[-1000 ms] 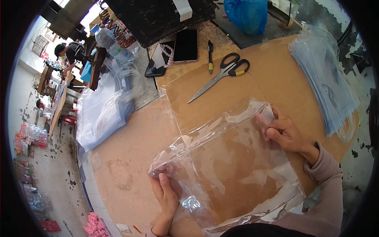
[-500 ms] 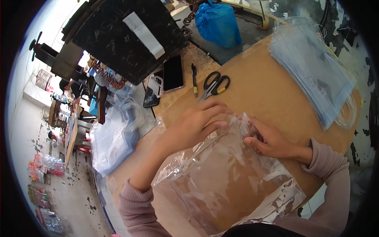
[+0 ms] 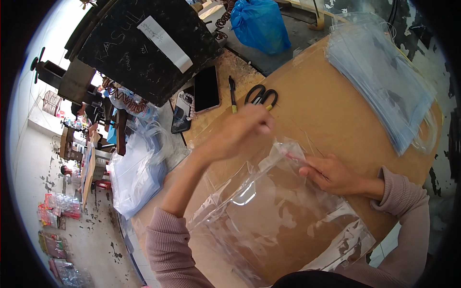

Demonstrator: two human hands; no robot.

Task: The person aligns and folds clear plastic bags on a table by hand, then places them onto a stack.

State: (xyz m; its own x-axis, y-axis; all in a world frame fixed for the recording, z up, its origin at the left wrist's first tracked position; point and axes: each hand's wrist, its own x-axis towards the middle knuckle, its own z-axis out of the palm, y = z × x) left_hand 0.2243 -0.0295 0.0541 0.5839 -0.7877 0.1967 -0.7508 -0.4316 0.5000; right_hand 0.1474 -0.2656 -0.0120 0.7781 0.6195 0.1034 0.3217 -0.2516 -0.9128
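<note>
A large clear plastic bag (image 3: 269,211) lies across the brown work surface in front of me. My right hand (image 3: 331,175) grips its upper right corner between thumb and fingers, beside a small pink strip (image 3: 294,156) at that corner. Above the bag's top edge, my left hand (image 3: 242,130) is lifted with its fingers curled together, slightly blurred. What it holds, if anything, is hidden. Just beyond that hand are black-handled scissors (image 3: 271,99), their blades partly covered by it.
Stacked clear bags with handles (image 3: 384,81) lie at the right; another pile (image 3: 137,173) is at the left. A pen (image 3: 233,93), two phones (image 3: 206,89) and a beaded strap (image 3: 191,106) lie beyond. Behind stand a black machine (image 3: 144,53) and a blue plastic bag (image 3: 261,26).
My left hand has moved up and left from the bag's corner, its fingers curling closed, and now covers the scissor blades. My right hand stays at the corner, where the pink strip now shows.
</note>
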